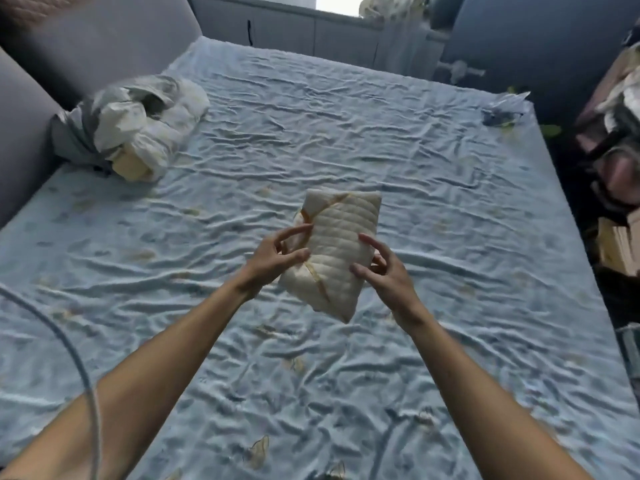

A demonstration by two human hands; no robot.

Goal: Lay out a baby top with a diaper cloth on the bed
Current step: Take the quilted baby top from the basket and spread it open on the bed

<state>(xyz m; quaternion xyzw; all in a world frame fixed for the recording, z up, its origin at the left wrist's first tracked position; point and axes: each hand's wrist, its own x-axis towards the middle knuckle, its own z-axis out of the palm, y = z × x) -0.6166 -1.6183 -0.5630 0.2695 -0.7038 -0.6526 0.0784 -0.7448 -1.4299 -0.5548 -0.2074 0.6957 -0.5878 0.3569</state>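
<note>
A folded cream quilted baby top point(337, 247) with yellow-orange trim is held up above the middle of the bed point(346, 133). My left hand point(277, 258) pinches its left edge with thumb and fingers. My right hand point(384, 271) grips its lower right edge, fingers partly spread. The garment is a thick rectangular bundle, tilted. A heap of white and grey cloths point(135, 126) lies at the bed's far left; I cannot tell which of them is the diaper cloth.
The bed has a wrinkled pale blue patterned sheet. A grey padded headboard point(24, 140) runs along the left. A crumpled plastic bag point(502, 110) sits at the far right corner. Clutter and boxes point(616, 161) stand off the right edge. A grey cable point(76, 358) hangs at lower left.
</note>
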